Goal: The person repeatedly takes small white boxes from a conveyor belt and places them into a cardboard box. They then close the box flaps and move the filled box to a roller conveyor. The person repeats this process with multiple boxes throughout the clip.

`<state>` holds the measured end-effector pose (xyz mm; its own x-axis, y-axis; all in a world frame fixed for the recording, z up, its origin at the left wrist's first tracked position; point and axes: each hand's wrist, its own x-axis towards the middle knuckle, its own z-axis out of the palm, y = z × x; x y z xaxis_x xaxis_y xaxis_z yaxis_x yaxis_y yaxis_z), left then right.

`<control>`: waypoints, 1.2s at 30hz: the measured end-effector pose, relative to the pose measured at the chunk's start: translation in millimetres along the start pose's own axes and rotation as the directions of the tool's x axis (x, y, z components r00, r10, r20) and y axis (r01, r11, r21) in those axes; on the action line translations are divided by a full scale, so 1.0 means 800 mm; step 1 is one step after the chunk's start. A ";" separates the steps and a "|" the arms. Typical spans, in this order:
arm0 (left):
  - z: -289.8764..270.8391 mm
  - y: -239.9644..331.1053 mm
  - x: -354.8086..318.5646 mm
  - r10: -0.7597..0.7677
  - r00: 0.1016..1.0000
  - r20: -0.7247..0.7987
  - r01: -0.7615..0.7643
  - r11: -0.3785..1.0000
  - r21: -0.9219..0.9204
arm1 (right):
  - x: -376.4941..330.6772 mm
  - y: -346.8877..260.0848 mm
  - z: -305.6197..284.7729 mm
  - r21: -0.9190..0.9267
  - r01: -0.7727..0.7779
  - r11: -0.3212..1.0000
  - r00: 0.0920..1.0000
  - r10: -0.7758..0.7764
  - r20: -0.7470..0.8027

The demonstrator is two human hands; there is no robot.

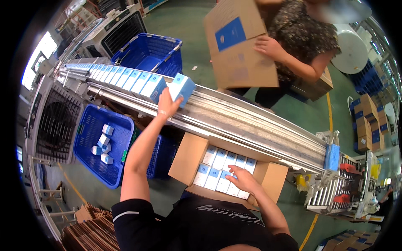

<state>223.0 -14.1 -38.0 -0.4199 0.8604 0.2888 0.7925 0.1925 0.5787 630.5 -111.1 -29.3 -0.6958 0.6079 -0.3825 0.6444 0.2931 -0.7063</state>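
Observation:
My left hand reaches out to the conveyor and grips a small blue-and-white box at the front end of a long row of matching boxes. The gripped box is tilted and stands a little apart from the row. Close to my body an open cardboard carton holds two rows of upright boxes of the same kind. Over the carton's right part hangs my right hand, fingers apart and nothing seen in it. Its fingertips are at the box tops; whether they touch cannot be made out.
Across the conveyor a person holds a large carton. A blue basket with several small boxes stands left, another blue basket behind the conveyor. Flattened cardboard lies lower left; a roller machine is at right.

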 end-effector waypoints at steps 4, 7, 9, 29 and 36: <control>-0.005 0.105 -0.074 0.196 0.956 -0.217 -0.262 0.904 -0.338 | 0.009 -0.045 -0.031 0.263 0.188 0.946 0.935 -0.090 -0.343; 0.002 0.111 -0.087 0.275 0.914 -0.297 -0.371 0.863 -0.343 | 0.032 -0.056 -0.046 0.195 0.325 0.925 0.864 -0.206 -0.459; -0.001 0.110 -0.082 0.331 0.900 -0.282 -0.376 0.919 -0.121 | 0.047 -0.056 -0.051 0.216 0.347 0.913 0.826 -0.188 -0.531; -0.121 -0.079 0.119 -0.445 0.895 0.032 0.323 0.696 0.641 | 0.118 0.027 -0.079 0.063 -0.037 0.997 0.593 0.072 -0.802; -0.041 -0.067 0.123 -0.308 0.840 0.446 0.221 0.946 0.238 | 0.130 0.028 -0.105 0.385 -0.054 0.921 0.727 0.301 -0.617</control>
<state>124.6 44.9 -15.4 -0.3997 0.8740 -0.2762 0.7624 0.4843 0.4292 599.5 20.7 -34.9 -0.1160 0.9856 -0.1229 0.5089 -0.0473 -0.8595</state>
